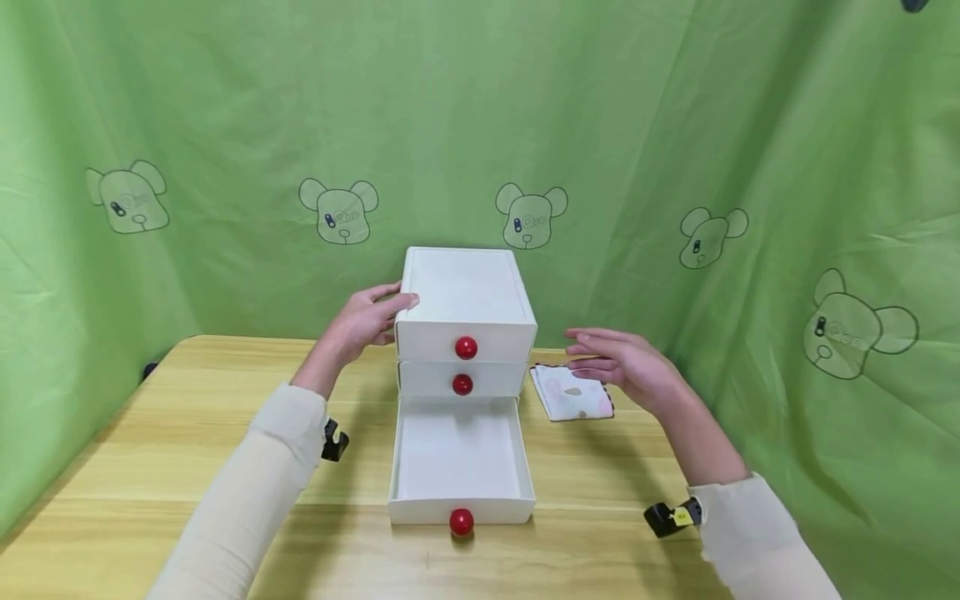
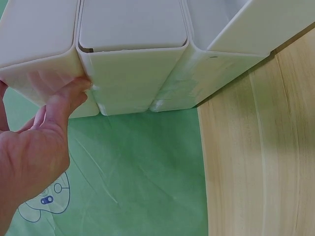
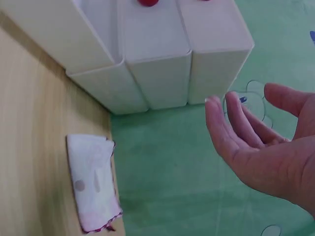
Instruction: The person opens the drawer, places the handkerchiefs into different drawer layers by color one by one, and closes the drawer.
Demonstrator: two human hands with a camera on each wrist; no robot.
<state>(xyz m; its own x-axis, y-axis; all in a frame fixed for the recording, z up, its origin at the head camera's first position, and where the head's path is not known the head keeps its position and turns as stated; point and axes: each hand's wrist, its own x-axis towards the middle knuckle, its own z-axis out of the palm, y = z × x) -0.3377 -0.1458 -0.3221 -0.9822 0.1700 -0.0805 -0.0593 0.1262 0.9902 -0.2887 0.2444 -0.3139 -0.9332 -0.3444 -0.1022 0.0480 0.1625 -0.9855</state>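
Observation:
A white drawer cabinet [image 1: 467, 283] with three drawers stands on the table. Its bottom drawer [image 1: 462, 450] is pulled out and shows a bare floor; the upper two are in. Each drawer front has a round red knob [image 1: 462, 522]. My left hand [image 1: 367, 321] rests against the cabinet's upper left side, thumb over the top edge; in the left wrist view its fingers [image 2: 64, 101] touch the side wall. My right hand [image 1: 626, 367] hovers right of the cabinet with fingers extended, holding nothing. Below it lies a folded patterned cloth [image 1: 558, 400], also seen in the right wrist view.
The wooden table [image 1: 262, 517] extends on both sides of the cabinet and in front of the drawer. A green curtain [image 1: 450, 108] with bear-head prints hangs behind and along the sides. Black wrist devices [image 1: 333, 440] sit at both cuffs.

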